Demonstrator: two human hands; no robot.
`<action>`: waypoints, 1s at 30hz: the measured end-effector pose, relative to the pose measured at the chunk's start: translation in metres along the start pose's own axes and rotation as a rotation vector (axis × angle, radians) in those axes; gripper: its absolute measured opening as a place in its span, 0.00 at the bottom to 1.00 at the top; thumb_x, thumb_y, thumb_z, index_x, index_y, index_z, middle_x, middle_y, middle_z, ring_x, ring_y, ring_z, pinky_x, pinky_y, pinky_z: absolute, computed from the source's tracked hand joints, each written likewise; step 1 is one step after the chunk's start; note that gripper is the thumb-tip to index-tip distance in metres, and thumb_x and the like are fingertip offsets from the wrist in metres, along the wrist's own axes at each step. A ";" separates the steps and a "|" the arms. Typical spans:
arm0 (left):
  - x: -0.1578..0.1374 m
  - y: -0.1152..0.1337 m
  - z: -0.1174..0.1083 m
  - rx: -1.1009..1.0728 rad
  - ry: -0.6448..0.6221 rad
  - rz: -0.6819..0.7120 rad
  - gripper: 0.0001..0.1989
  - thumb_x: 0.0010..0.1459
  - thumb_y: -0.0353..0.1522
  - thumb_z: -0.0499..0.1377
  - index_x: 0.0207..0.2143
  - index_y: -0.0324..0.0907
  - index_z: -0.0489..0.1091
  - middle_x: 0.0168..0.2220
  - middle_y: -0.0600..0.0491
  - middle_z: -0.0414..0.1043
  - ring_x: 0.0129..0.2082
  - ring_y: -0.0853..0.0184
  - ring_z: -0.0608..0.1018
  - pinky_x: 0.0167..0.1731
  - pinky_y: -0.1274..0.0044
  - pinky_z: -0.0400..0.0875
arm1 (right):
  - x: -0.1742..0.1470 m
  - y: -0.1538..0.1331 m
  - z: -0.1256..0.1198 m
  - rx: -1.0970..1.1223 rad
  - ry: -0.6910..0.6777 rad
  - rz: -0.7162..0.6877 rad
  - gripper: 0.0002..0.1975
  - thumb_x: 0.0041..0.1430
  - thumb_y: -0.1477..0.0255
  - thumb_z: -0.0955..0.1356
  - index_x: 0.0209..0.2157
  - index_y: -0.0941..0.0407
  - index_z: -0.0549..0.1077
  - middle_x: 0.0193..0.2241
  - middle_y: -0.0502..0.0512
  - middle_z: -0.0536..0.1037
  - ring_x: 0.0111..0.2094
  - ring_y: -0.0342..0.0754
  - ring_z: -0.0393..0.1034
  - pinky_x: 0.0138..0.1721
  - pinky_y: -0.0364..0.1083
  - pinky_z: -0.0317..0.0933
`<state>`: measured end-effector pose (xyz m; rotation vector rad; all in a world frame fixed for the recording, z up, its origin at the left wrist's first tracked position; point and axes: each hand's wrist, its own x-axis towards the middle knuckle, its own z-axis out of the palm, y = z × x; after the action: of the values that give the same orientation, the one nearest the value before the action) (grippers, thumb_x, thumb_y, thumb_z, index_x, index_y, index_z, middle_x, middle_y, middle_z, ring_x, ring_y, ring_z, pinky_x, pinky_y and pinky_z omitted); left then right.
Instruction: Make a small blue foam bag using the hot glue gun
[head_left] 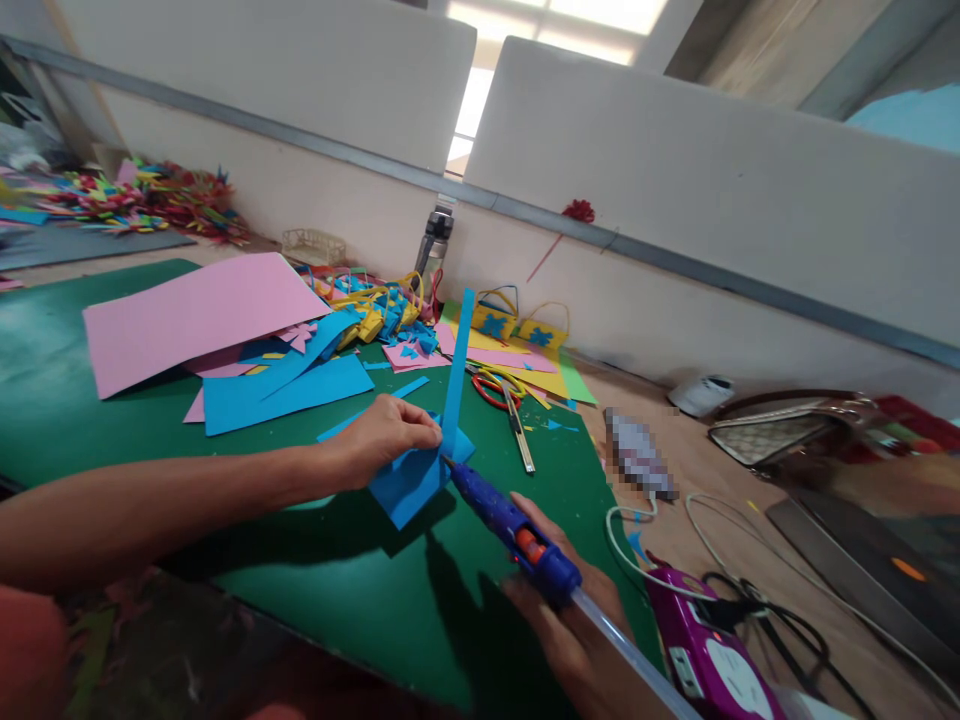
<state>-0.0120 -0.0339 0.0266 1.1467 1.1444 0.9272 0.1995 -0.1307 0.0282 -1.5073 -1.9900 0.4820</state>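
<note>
Gluing appears underway: your L hand (pixel 394 440) pinches blue piece (pixel 409 490) at blue strip (pixel 461 360), R hand (pixel 561 640) grips glue gun (pixel 491 505); attachment apparently unfinished. 2 yellow bags (pixel 495 322) look complete.

Two broad, pale panels (pixel 675 180) rise behind the table (pixel 45 330), parted by a narrow gap, with a grey-blue rail (pixel 750 287) running along their foot and a whitish wall (pixel 360 205) below. Bright light comes through a barred window (pixel 570 15) at the top. The tabletop is green, beside a brown surface (pixel 697 465) at right; at lower left, the floor (pixel 165 660) lies in dimness, littered with scraps.
</note>
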 end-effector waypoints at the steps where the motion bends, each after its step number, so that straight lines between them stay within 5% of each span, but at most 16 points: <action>1: 0.000 0.000 0.000 0.003 -0.002 0.002 0.06 0.37 0.32 0.60 0.18 0.37 0.71 0.13 0.60 0.62 0.15 0.78 0.57 0.17 0.81 0.47 | 0.000 0.000 0.000 0.006 0.002 0.006 0.24 0.54 0.70 0.64 0.54 0.52 0.65 0.44 0.53 0.77 0.39 0.50 0.74 0.37 0.43 0.68; 13: 0.000 0.006 -0.003 -0.060 0.031 0.068 0.05 0.36 0.31 0.60 0.17 0.37 0.71 0.16 0.58 0.65 0.17 0.76 0.62 0.20 0.81 0.55 | 0.001 0.003 -0.003 -0.024 0.014 -0.018 0.24 0.54 0.69 0.64 0.54 0.52 0.65 0.44 0.53 0.77 0.40 0.51 0.74 0.36 0.44 0.69; 30: 0.000 0.005 -0.001 -0.051 0.019 0.024 0.06 0.36 0.32 0.60 0.18 0.37 0.70 0.15 0.59 0.64 0.16 0.77 0.60 0.18 0.81 0.52 | -0.002 0.004 -0.003 -0.039 -0.025 -0.072 0.24 0.53 0.68 0.65 0.53 0.50 0.65 0.41 0.53 0.78 0.38 0.52 0.74 0.35 0.44 0.69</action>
<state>-0.0125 -0.0326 0.0319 1.1144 1.1179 0.9821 0.2045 -0.1315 0.0280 -1.4543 -2.0758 0.4362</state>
